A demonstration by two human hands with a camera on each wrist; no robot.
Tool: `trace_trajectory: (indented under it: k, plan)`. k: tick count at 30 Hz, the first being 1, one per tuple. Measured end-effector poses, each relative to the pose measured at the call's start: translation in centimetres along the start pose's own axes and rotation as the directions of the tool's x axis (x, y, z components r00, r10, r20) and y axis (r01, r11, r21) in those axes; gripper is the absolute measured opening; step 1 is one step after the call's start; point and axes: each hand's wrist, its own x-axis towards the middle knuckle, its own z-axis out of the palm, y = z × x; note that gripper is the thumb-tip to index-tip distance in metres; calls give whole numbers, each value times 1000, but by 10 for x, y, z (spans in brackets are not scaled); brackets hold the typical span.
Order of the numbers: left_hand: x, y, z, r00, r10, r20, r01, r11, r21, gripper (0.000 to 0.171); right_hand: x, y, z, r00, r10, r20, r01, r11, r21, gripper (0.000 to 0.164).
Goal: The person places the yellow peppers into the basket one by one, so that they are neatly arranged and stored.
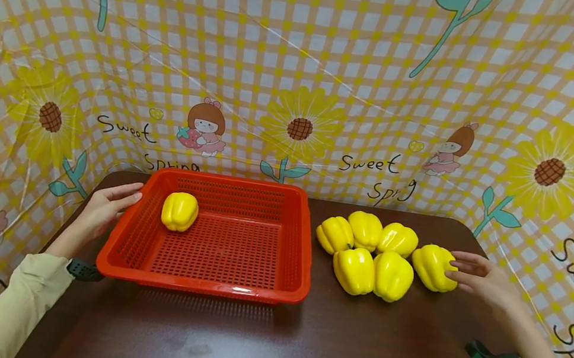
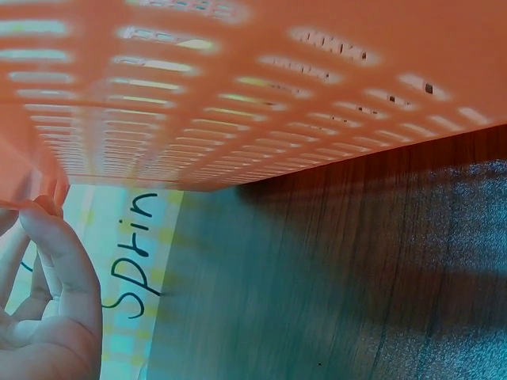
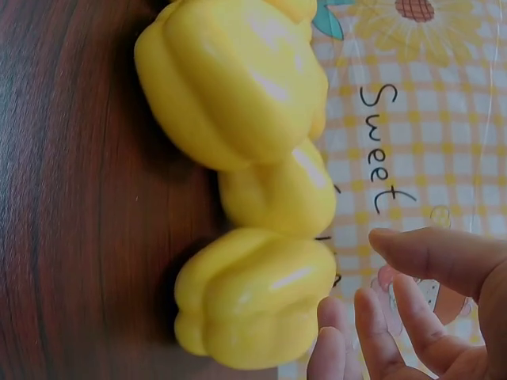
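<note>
A red plastic basket (image 1: 220,285) with slotted walls sits on the left half of the table. One yellow bell pepper (image 1: 179,212) lies inside it, near its left wall. My left hand (image 1: 103,210) holds the basket's left rim; in the left wrist view its fingers (image 2: 67,265) bend up to the rim beside the slotted wall. To the right, my right hand (image 1: 492,282) has its fingers spread at the right side of a yellow bell pepper (image 1: 434,267). The right wrist view shows thumb and fingers apart beside the nearest pepper (image 3: 253,305), not closed round it.
Several more yellow bell peppers (image 1: 353,271) stand in a close cluster between the basket and the rightmost pepper. All rest on a dark brown table (image 1: 353,342). A checked cloth (image 1: 303,44) with sunflowers hangs behind and at both sides.
</note>
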Motion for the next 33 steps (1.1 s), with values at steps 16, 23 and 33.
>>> trace_trajectory:
  k: [16,23,33]
  plan:
    - [1,-1,0,1000,-20,-20,21,998,59,68,11,21,-17,996,73,57,-78,993,88,28]
    - [4,0,1,1000,-16,-22,18,996,87,68,22,33,-23,993,105,51,-108,992,61,37]
    - [2,0,2,999,-12,-32,14,996,85,68,41,63,-28,984,112,137,-122,990,65,74]
